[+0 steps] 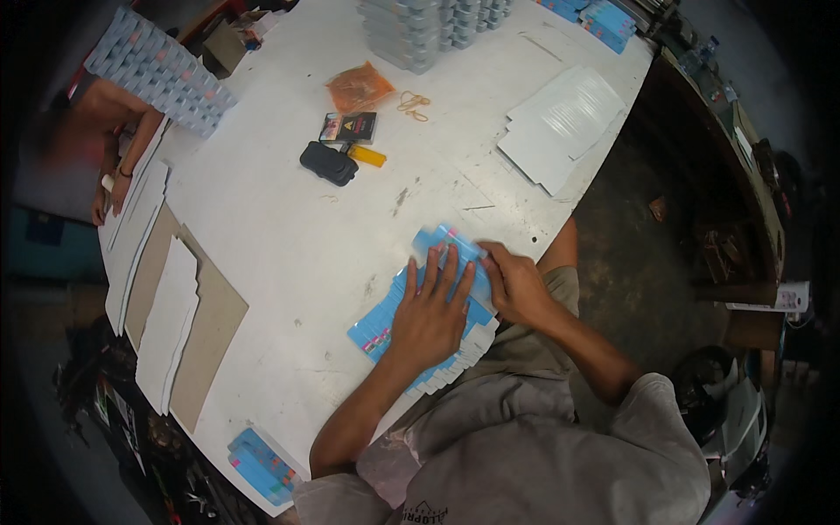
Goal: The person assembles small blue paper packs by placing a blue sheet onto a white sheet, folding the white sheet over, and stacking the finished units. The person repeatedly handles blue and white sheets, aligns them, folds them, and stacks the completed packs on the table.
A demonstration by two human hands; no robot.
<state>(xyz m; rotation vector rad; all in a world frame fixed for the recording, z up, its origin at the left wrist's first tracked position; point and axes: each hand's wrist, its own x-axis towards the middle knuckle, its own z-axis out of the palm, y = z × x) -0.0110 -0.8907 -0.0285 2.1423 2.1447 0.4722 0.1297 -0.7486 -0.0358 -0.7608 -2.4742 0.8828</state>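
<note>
Your left hand [429,311] lies flat, fingers spread, on the blue cards [385,328] at the table [289,236] edge nearest you; your right hand [516,284] pinches their top corner. They look thin, light and slippery, so press down and slide from the edges

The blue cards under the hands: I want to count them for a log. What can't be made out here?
Head view only:
- Blue cards: the left hand covers the middle of the fan; edges too fine to count.
- Right hand: fingertips tucked at the cards' edge, grip unclear.
- Grey trays: cut off by the top edge.
</note>
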